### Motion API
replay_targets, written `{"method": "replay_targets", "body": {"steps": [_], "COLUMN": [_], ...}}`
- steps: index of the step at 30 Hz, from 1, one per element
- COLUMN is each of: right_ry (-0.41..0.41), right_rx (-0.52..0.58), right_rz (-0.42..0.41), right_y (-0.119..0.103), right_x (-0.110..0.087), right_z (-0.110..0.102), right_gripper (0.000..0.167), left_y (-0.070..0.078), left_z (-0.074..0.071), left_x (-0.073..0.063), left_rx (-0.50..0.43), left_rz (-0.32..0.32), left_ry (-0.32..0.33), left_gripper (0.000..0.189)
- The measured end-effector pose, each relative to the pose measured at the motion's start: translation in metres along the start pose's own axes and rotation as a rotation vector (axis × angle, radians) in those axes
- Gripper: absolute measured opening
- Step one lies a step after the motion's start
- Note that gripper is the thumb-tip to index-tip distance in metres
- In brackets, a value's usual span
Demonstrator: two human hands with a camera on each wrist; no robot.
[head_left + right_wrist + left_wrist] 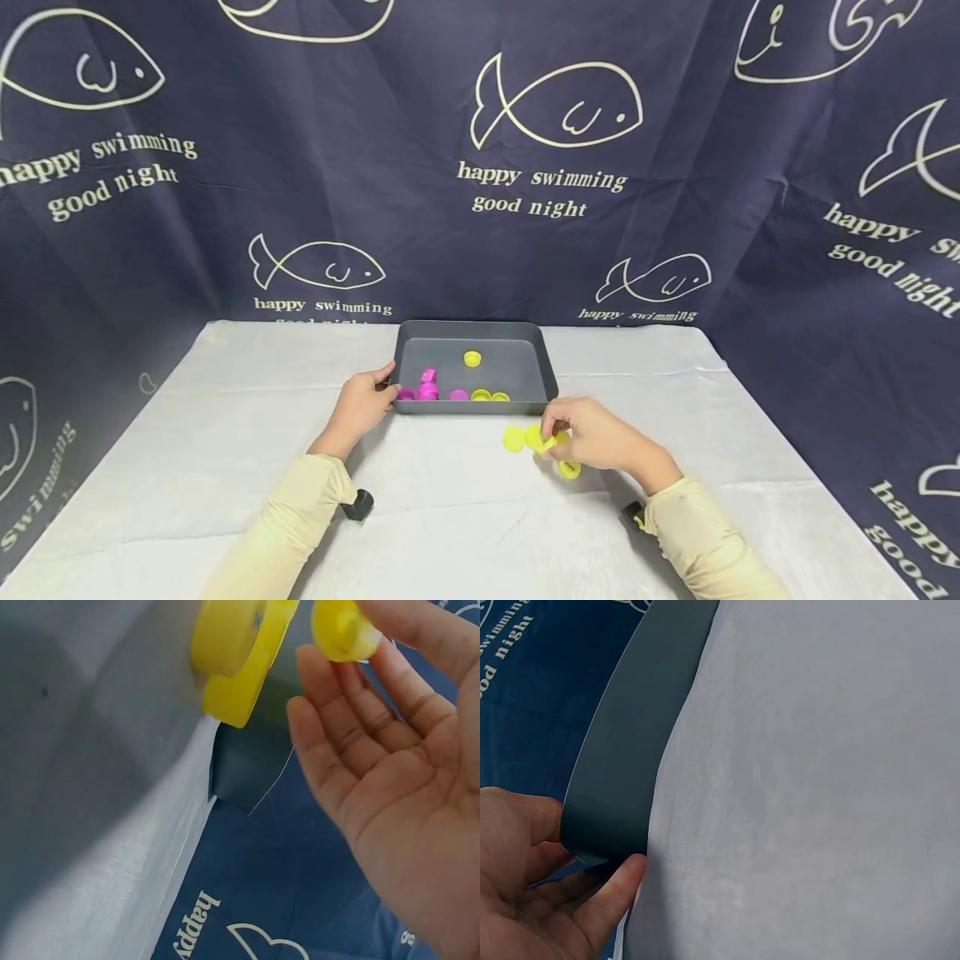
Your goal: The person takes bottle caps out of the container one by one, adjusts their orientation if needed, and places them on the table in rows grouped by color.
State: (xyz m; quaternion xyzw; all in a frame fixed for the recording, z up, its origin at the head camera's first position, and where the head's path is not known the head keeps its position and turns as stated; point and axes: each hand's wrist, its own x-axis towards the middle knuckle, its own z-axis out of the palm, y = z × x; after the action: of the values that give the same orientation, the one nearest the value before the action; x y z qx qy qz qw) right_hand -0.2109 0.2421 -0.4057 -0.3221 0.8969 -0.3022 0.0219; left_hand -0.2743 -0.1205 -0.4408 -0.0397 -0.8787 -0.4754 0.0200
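A dark grey tray (517, 362) stands on the white cloth. My left hand (362, 410) holds its near left corner, thumb and fingers on either side, as the left wrist view shows. My right hand (596, 435), in front of the near right corner, pinches a yellow cap (341, 631) between thumb and fingers. Below and beside that hand lie several yellow caps, among them a round one (514, 439) to the left and another (570, 470) nearer me. The fingers partly hide the others.
Inside the tray, magenta pieces (427, 388) gather near the left front wall, with two yellow caps (482, 396) along the same wall. One more yellow cap (472, 358) lies farther back. Behind the table (450, 517) hangs a dark blue curtain (420, 167) with fish prints.
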Motion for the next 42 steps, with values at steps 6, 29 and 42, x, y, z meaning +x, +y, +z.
{"method": "replay_targets", "body": {"steps": [6, 29, 42], "right_ry": [-0.072, -0.103, -0.136], "right_rx": [-0.044, -0.105, -0.103], "right_rz": [-0.024, -0.057, -0.017], "right_y": [-0.007, -0.012, -0.016], "right_x": [0.001, -0.002, -0.002], "right_z": [0.007, 0.013, 0.011], "right_gripper": [0.022, 0.019, 0.015], "left_y": [0.001, 0.001, 0.001], "left_z": [-0.002, -0.001, -0.001], "left_x": [-0.002, 0.0, -0.001], "left_rx": [-0.008, -0.001, -0.002], "left_rz": [0.006, 0.009, 0.025], "left_ry": [0.004, -0.002, 0.006], "left_gripper": [0.049, 0.049, 0.049]}}
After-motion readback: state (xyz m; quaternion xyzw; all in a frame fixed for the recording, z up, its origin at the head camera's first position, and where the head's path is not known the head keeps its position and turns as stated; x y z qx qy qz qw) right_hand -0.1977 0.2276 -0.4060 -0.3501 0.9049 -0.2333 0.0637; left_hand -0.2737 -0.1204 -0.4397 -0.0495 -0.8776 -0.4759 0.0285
